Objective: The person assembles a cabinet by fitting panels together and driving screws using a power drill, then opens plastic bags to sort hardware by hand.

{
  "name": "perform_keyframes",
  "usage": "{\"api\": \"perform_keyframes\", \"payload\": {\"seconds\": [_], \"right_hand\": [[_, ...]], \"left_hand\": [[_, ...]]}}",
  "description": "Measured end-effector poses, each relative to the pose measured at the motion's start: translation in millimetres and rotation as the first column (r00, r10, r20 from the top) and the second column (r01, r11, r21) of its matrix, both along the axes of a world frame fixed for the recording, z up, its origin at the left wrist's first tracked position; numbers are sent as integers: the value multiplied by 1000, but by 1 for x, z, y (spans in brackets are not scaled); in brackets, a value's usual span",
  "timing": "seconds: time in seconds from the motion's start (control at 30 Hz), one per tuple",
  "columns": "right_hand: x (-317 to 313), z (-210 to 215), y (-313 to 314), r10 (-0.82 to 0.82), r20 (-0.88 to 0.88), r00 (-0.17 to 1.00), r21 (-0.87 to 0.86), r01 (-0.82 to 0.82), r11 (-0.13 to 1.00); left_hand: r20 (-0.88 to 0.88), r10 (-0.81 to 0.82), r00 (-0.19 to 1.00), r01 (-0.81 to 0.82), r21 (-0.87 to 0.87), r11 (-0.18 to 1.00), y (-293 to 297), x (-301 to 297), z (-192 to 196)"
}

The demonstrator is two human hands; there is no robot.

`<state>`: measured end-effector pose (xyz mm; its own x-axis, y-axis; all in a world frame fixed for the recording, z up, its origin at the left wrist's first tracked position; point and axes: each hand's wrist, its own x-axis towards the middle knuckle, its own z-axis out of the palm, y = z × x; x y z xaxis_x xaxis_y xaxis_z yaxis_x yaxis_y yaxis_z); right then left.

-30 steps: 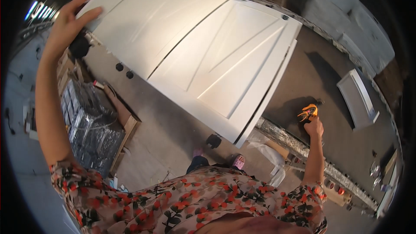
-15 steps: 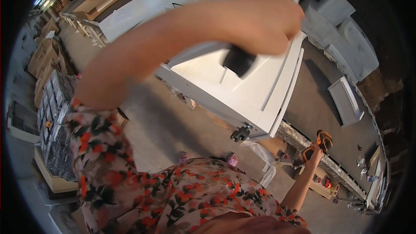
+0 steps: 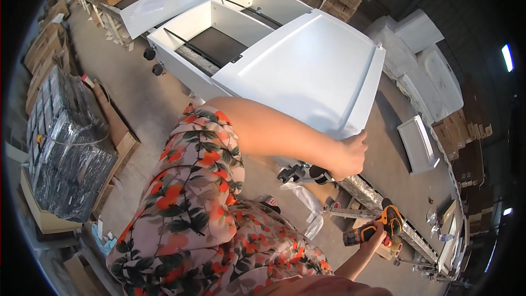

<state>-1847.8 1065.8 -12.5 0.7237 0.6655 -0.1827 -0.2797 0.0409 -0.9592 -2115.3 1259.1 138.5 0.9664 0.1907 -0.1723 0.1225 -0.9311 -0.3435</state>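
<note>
Many brown cartons beside white panels

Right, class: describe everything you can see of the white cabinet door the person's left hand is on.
The white cabinet door is a flat painted panel with a shallow raised border, matt and clean. It lies tilted over the open white cabinet, hiding part of its compartments. The left hand grips its near corner edge. The right hand holds an orange drill apart from it, lower down.
</note>
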Motion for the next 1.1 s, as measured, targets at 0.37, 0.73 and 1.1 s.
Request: {"api": "perform_keyframes", "payload": {"seconds": [0.37,0.73,1.1], "right_hand": [[-47,26,-29,120,-37,992,46,-118,992],[-146,163,24,664,345,663,115,-732,671],[-328,232,191,899,191,395,-360,-823,438]], "left_hand": [[111,33,993,-32,-11,999,1,2,-64],[853,474,220,211,-516,830,12,-195,-64],[561,828,-25,71,-825,561,121,-362,-83]]}}
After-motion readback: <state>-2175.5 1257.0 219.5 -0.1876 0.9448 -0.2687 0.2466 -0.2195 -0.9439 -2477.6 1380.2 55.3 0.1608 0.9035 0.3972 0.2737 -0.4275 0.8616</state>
